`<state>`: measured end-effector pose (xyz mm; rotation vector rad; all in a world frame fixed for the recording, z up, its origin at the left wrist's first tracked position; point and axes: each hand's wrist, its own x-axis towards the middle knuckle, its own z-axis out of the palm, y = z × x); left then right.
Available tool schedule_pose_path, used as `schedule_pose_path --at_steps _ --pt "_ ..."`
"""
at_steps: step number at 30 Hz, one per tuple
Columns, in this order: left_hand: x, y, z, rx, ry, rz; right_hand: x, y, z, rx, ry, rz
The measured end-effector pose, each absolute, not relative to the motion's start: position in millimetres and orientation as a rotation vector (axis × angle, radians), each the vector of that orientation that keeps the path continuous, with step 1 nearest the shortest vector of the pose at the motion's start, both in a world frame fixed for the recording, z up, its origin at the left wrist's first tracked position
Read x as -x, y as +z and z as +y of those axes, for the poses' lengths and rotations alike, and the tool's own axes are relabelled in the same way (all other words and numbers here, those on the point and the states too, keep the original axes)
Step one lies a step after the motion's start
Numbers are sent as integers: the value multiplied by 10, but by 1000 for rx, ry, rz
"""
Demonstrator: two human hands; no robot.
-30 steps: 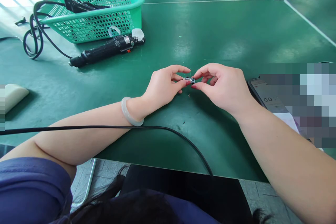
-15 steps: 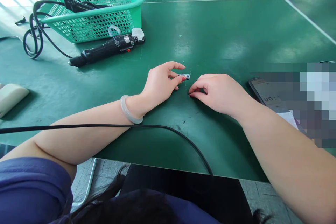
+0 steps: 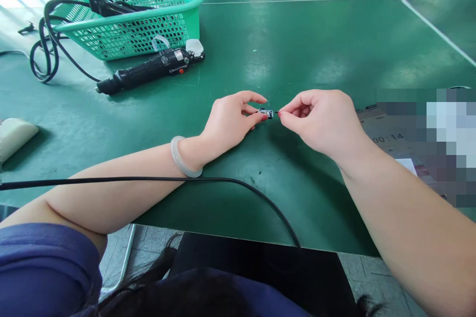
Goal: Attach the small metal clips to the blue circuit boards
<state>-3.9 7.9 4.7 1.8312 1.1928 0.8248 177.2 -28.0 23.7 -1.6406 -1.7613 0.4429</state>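
While the left hand [image 3: 230, 120] pinches a silvery part [image 3: 267, 113] well in from the worktop's [image 3: 223, 208] near edge, the right hand [image 3: 323, 119], fingertips closed on a dark piece [image 3: 275, 112], seems mid-fitting, next needing steady alignment.

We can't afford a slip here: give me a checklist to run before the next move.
1. Left hand holding the small metallic part: ok.
2. Right hand pinching the tiny dark piece: ok.
3. Tiny dark piece seated in the metallic part: cannot tell, too small.
4. Black power tool apart from both hands: ok.
5. View of the left forearm unobstructed: not ok, a black cable crosses it.
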Motion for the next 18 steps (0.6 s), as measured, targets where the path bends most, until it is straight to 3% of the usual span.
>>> schedule_pose_path --at_steps 18 --pt "6 65 -2 -1975 836 1147 -1684 281 -271 1944 605 -1614"
